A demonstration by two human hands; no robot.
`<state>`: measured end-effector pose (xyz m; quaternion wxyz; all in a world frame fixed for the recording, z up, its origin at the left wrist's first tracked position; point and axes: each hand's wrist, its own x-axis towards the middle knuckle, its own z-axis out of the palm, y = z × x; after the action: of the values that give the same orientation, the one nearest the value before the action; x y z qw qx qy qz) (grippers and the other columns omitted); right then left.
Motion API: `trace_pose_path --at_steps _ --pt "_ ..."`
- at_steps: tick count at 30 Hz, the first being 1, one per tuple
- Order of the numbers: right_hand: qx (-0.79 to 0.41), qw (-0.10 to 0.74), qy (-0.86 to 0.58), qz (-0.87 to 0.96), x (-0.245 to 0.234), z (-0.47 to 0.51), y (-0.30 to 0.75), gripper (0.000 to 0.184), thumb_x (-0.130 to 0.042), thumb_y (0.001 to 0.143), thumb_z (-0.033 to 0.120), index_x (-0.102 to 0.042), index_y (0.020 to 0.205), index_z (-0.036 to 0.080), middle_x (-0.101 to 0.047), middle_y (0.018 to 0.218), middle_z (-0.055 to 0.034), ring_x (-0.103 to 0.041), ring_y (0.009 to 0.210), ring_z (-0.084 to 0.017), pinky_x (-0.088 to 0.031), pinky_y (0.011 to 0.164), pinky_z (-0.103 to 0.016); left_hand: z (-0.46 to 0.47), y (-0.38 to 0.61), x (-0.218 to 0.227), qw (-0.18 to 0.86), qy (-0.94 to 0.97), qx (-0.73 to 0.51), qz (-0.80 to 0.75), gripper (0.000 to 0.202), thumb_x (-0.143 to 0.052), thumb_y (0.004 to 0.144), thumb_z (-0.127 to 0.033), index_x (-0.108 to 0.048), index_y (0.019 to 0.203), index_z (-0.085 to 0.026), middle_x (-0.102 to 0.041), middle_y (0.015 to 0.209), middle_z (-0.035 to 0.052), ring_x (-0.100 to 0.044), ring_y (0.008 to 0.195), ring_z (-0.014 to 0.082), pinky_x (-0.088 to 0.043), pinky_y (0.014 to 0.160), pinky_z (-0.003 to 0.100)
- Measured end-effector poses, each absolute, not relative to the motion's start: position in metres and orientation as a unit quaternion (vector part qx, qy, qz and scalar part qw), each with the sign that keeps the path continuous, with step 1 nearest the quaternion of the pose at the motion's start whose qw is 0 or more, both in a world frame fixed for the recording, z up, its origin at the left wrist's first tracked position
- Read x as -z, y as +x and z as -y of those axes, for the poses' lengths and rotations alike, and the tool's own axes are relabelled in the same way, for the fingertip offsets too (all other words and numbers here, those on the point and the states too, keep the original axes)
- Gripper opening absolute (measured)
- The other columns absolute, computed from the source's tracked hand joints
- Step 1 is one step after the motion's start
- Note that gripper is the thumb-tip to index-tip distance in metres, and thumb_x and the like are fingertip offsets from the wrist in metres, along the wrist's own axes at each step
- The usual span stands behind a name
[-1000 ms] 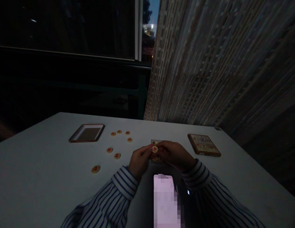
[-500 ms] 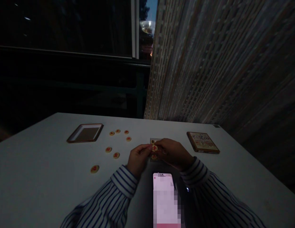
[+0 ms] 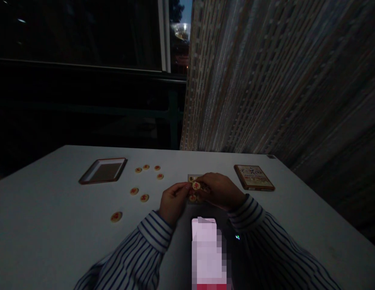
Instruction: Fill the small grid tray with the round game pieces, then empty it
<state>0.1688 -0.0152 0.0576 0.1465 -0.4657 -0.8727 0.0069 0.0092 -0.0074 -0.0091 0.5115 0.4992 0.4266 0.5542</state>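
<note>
Over a small clear tray (image 3: 190,201) of Chinese chess pieces, my two hands meet in the middle of the table. A round, pale piece with a red character (image 3: 196,185) is pinched in my right hand (image 3: 222,190). The fingertips of my left hand (image 3: 173,201), closed together, meet the left edge of that same piece. Below it, another red-marked piece (image 3: 192,197) shows in the tray, and a dark-marked piece (image 3: 191,179) lies at its far left corner. My right hand covers much of the tray.
Several loose red-marked pieces (image 3: 144,197) lie to the left on the white table (image 3: 66,225). An upturned box lid or shallow box (image 3: 105,171) is at the far left. A closed printed box (image 3: 254,177) lies at right. A lit phone (image 3: 207,249) is in front of me.
The view has shifted slightly, so everything sits a little further left. The piece between my hands has turned and tilted slightly, with my hands still together over the tray.
</note>
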Motion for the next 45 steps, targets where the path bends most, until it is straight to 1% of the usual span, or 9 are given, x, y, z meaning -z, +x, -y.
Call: trace_pose_path --at_steps 4,8,13,22,28,36,45 --pt "0.004 0.157 -0.488 0.858 -0.061 0.013 0.181 0.028 -0.048 0.082 0.033 -0.060 0.101 0.017 -0.064 0.095 -0.0070 -0.057 0.086 -0.018 -0.040 0.076 -0.029 0.003 0.007 0.015 0.419 0.539 -0.556 -0.474 0.022 -0.062 0.067 -0.033 -0.068 0.077 -0.014 -0.069 0.075 0.0053 -0.063 0.072 0.0169 -0.051 0.069 0.028" --pt "-0.001 0.161 -0.508 0.846 -0.064 0.009 0.193 0.028 -0.050 0.080 0.033 -0.060 0.101 0.018 -0.064 0.094 -0.0066 -0.057 0.085 -0.018 -0.041 0.075 -0.029 -0.001 0.005 0.022 0.384 0.561 -0.547 -0.488 0.023 -0.059 0.069 -0.034 -0.067 0.078 -0.015 -0.069 0.076 0.0056 -0.063 0.073 0.0175 -0.051 0.070 0.030" --pt "-0.008 0.159 -0.530 0.833 -0.063 0.005 0.207 0.026 -0.051 0.080 0.033 -0.061 0.099 0.020 -0.063 0.092 -0.0055 -0.057 0.083 -0.017 -0.041 0.074 -0.028 -0.002 0.005 0.025 0.389 0.577 -0.521 -0.493 0.025 -0.058 0.069 -0.035 -0.067 0.079 -0.015 -0.070 0.076 0.0057 -0.064 0.072 0.0178 -0.051 0.069 0.030" --pt "-0.021 0.103 -0.574 0.812 -0.048 -0.007 0.222 0.029 -0.048 0.081 0.039 -0.064 0.096 0.020 -0.065 0.092 -0.0056 -0.058 0.080 -0.017 -0.040 0.070 -0.027 -0.005 0.005 0.035 0.402 0.593 -0.489 -0.498 0.025 -0.055 0.072 -0.035 -0.066 0.083 -0.015 -0.069 0.082 0.0071 -0.062 0.077 0.0188 -0.049 0.073 0.031" --pt "-0.037 0.075 -0.598 0.797 -0.037 -0.014 0.226 0.031 -0.048 0.080 0.040 -0.065 0.098 0.021 -0.065 0.094 -0.0065 -0.058 0.085 -0.018 -0.039 0.074 -0.027 -0.004 0.005 0.037 0.408 0.596 -0.483 -0.495 0.024 -0.057 0.072 -0.034 -0.067 0.083 -0.015 -0.069 0.082 0.0072 -0.062 0.078 0.0190 -0.048 0.073 0.031" --pt "-0.062 0.070 -0.593 0.800 -0.024 -0.021 0.230 0.033 -0.046 0.081 0.040 -0.065 0.100 0.021 -0.065 0.094 -0.0071 -0.059 0.085 -0.019 -0.039 0.072 -0.027 -0.005 0.004 0.041 0.378 0.629 -0.467 -0.494 0.026 -0.054 0.075 -0.033 -0.067 0.086 -0.015 -0.068 0.085 0.0084 -0.062 0.079 0.0189 -0.048 0.074 0.032" --pt "-0.072 0.065 -0.597 0.796 -0.021 -0.021 0.232 0.035 -0.047 0.081 0.040 -0.064 0.105 0.022 -0.065 0.096 -0.0066 -0.059 0.088 -0.020 -0.040 0.073 -0.027 -0.005 0.004 0.040 0.382 0.626 -0.468 -0.494 0.024 -0.054 0.074 -0.031 -0.067 0.086 -0.015 -0.068 0.086 0.0089 -0.062 0.081 0.0199 -0.048 0.075 0.033"
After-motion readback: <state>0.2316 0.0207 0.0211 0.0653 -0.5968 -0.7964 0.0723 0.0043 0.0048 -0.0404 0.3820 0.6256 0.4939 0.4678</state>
